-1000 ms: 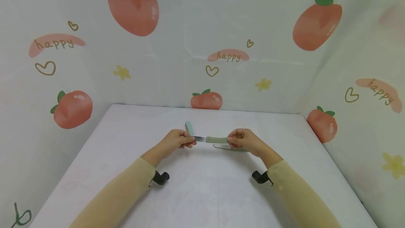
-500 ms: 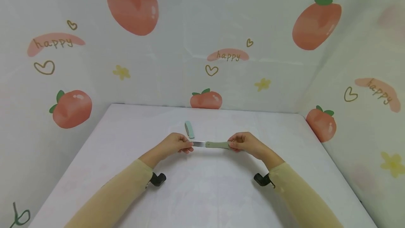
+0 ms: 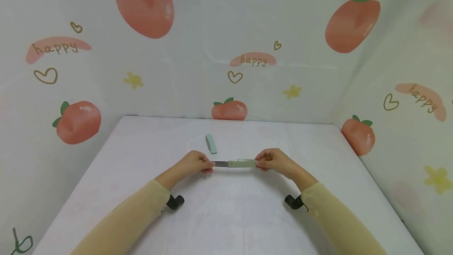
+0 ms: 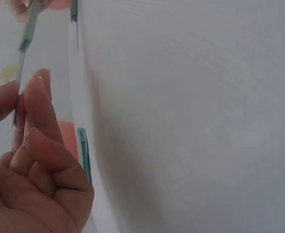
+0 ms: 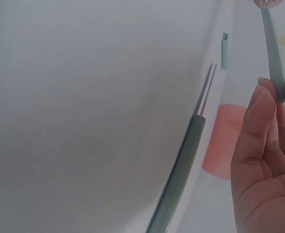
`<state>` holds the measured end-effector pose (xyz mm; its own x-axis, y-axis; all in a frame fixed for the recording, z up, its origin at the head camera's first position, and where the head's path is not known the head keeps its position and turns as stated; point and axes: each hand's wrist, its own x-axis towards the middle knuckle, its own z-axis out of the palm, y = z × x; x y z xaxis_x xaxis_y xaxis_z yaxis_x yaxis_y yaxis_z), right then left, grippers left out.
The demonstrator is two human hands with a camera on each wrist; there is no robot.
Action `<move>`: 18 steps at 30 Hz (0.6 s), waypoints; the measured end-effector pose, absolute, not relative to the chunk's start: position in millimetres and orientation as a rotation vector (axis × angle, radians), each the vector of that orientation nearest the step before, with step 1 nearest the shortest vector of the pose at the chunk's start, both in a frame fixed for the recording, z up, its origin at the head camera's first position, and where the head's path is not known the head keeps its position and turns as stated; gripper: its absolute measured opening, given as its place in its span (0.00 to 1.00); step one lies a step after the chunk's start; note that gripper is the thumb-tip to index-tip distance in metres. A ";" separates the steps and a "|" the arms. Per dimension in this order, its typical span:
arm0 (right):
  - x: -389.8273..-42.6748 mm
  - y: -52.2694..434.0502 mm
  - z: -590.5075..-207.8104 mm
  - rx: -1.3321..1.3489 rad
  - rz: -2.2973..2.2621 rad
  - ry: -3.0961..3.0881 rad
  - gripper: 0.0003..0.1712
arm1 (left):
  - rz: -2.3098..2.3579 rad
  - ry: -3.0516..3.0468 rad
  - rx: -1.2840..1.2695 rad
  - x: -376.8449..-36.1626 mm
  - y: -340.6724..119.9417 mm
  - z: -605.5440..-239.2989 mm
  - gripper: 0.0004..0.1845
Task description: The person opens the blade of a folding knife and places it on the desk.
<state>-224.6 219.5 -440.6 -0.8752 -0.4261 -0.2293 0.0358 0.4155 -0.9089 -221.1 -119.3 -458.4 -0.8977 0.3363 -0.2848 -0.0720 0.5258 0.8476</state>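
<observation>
My left hand point(image 3: 195, 162) pinches the metal blade point(image 3: 221, 164) of an unfolded folding knife near its tip. With its fingertips, my right hand point(image 3: 277, 161) grips the far end of the sage-green handle point(image 3: 242, 163). The knife is held level between both hands, above the table. A second green-handled knife point(image 5: 181, 170) lies on the table with its blade out; in the head view the held knife and right hand mostly cover it. Beyond the left fingertips lies a mint-green folded knife point(image 3: 211, 144), also visible in the left wrist view.
The table point(image 3: 230, 215) has a white covering. A white curtain point(image 3: 191, 89) printed with peaches, hearts and "happy" lettering rises along its back and sides. Each sleeved wrist carries a small black camera, one of them the left wrist camera point(image 3: 175, 202).
Both hands have lowered slightly in the head view with the held knife, which now overlaps the lying knife. The left fingers have come away from in front of the folded knife.
</observation>
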 end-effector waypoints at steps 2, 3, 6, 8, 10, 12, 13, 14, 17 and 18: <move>-224.0 218.9 -441.6 -0.320 -1.447 2.247 0.13 | 1.303 2.365 0.242 -220.4 -119.7 -460.5 0.12; -223.7 218.7 -442.3 -0.315 -1.441 2.246 0.13 | 1.285 2.370 0.255 -220.1 -119.7 -461.5 0.12; -222.9 217.5 -443.8 -0.313 -1.438 2.242 0.13 | 1.239 2.382 0.291 -218.6 -120.3 -463.1 0.12; -222.8 217.3 -445.0 -0.329 -1.440 2.243 0.13 | 1.235 2.374 0.308 -217.7 -120.3 -462.6 0.13; -222.5 216.9 -445.4 -0.343 -1.434 2.251 0.13 | 1.253 2.355 0.316 -216.7 -120.4 -461.3 0.13; -222.2 216.4 -445.4 -0.369 -1.421 2.263 0.13 | 1.266 2.340 0.317 -216.1 -120.5 -459.8 0.13; -222.3 216.2 -445.7 -0.383 -1.415 2.268 0.13 | 1.274 2.332 0.319 -216.3 -120.6 -459.6 0.13; -221.8 215.6 -445.2 -0.389 -1.404 2.275 0.13 | 1.277 2.327 0.319 -216.3 -120.8 -459.4 0.13; -221.5 215.6 -445.5 -0.428 -1.387 2.277 0.12 | 1.272 2.325 0.326 -216.5 -121.6 -459.2 0.13; -221.5 215.8 -445.7 -0.431 -1.388 2.271 0.12 | 1.270 2.325 0.333 -216.5 -121.8 -459.2 0.13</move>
